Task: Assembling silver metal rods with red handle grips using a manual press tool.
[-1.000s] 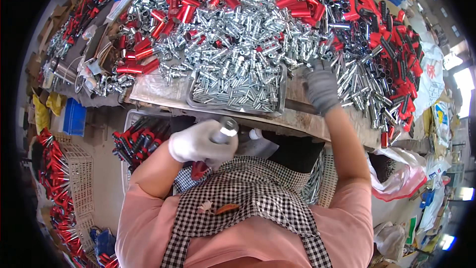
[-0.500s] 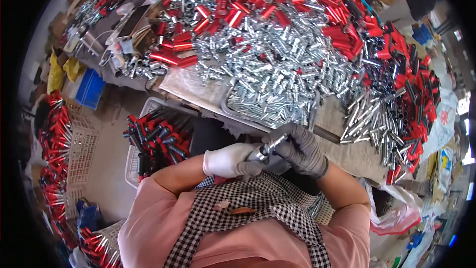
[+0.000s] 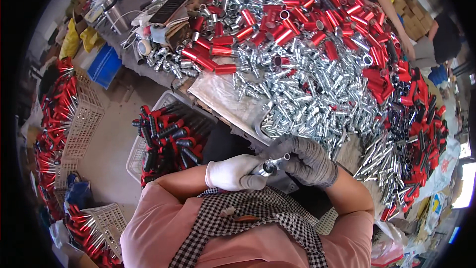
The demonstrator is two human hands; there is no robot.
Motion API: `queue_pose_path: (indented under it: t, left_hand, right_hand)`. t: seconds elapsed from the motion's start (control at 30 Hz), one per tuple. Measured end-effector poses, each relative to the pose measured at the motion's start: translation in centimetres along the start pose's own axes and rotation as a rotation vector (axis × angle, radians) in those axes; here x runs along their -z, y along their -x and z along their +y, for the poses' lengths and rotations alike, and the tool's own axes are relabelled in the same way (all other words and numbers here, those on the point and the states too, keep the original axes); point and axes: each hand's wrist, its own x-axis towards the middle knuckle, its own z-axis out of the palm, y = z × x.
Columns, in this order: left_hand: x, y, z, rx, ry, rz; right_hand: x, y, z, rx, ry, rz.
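A shiny silver metal tube-shaped part (image 3: 268,167) sits between my hands, in front of my checkered apron. My left hand (image 3: 230,172), in a white glove, is closed around its lower end. Beside its other end is my right hand (image 3: 306,161), in a grey glove with curled fingers; whether it also pinches a small piece cannot be made out. Just beyond the hands lies a big heap of small silver metal fittings (image 3: 317,104), with a shallow tray (image 3: 262,133) edge partly showing under it.
Red metal sleeves (image 3: 282,34) lie over the heap. Thin silver rods (image 3: 379,161) and red-black parts (image 3: 421,154) are at right. A crate (image 3: 133,161) of red-black handles stands left, another basket (image 3: 82,119) beyond it. A phone (image 3: 170,8) lies far left; a co-worker's arm (image 3: 389,7) reaches in far right.
The view has turned, so the table's contents appear shifted right and a co-worker shows more. My hands stay together at the metal part, whose free end now points more toward the right.
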Motion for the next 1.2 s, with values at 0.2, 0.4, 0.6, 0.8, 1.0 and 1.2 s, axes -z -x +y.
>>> queue_pose_path:
  t: [0.2,0.4,0.6,0.8,1.0,1.2]
  left_hand:
    - [1.9,0.9,-0.2,0.057,0.077,0.124]
    - [4.0,0.6,-0.5,0.115,0.108,0.175]
    - [5.6,0.5,-0.7,0.031,-0.112,0.094]
    - [6.0,1.1,-2.3,0.054,0.212,0.264]
    - [7.1,-0.8,-3.3,0.085,0.247,0.254]
    - [9.2,-0.6,-5.2,0.11,0.352,0.321]
  right_hand:
    - [0.1,-2.7,0.2,-0.096,-0.001,0.068]
    - [0.5,-5.4,1.0,-0.165,0.0,0.063]
    - [1.9,-7.6,2.6,0.056,0.254,-0.197]
    - [9.5,-19.4,1.5,-0.266,0.244,-0.587]
    - [24.9,-35.6,5.9,-0.518,1.393,0.22]
    - [24.1,-39.6,6.8,-0.588,1.52,0.159]
